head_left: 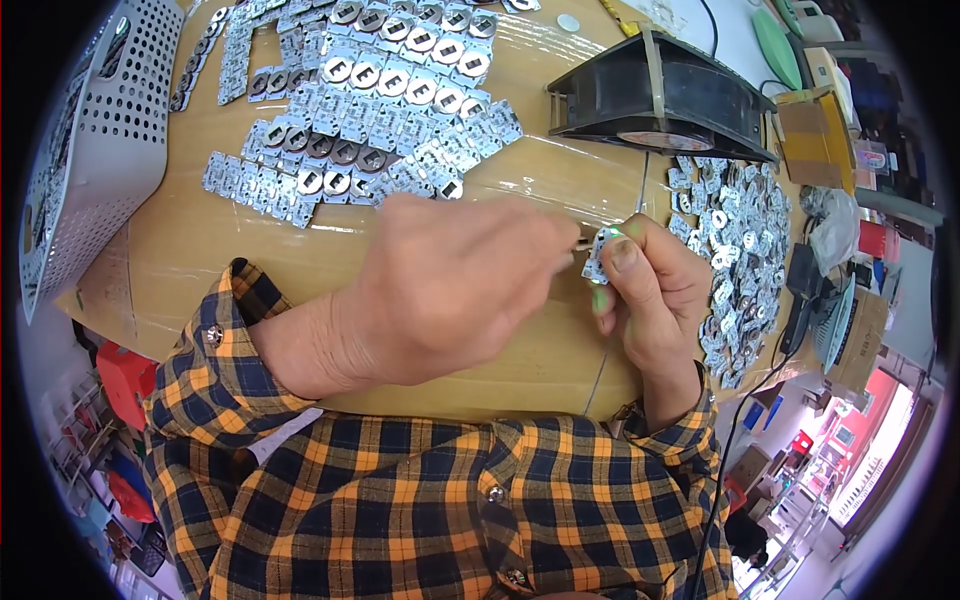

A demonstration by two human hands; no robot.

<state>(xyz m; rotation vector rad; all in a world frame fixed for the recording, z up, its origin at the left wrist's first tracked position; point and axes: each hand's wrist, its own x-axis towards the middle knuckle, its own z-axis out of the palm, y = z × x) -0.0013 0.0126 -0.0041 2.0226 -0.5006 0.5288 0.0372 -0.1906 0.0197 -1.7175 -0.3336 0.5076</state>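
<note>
My right hand (pixel 655 285) is closed, pinching a small silver plate-like part (pixel 597 256) between thumb and fingers. Bits of green covering show at its fingertips. My left hand (pixel 460 280) is in front of it, closed and smeared by motion, its fingertips beside that part. Something small may be between those fingertips, but I cannot make it out. Beyond my left hand lie several rows of similar silver parts (pixel 390 85), many with round discs on them. To the right of my right hand spreads a loose pile of such parts (pixel 740 250).
A black fan (pixel 670 100) stands on the brown table (pixel 510 375) at the far right. At the left is a white perforated basket (pixel 125 130) holding more parts. An open cardboard box (pixel 815 140) and a dark cable (pixel 765 385) sit along the right side.
</note>
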